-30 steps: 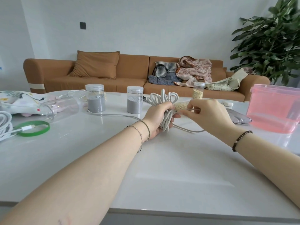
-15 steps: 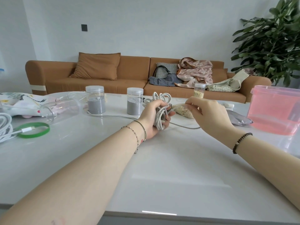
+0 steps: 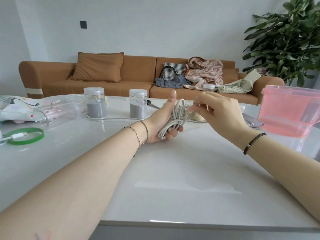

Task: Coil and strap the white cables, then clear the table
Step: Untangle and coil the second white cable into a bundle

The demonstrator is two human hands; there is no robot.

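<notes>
My left hand (image 3: pixel 161 121) gripped the coiled white cable (image 3: pixel 174 118), thumb up; my right hand (image 3: pixel 219 110) pinched its loose strand above the table (image 3: pixel 173 170).

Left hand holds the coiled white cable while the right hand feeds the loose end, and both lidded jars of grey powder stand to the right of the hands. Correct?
Not quite. In the head view both grey-powder jars stand left of the hands; the rest holds.

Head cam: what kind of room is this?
Most likely a home living room: a brown sofa with a cushion and heaped clothes, a large potted plant, and a white table in front.
</notes>
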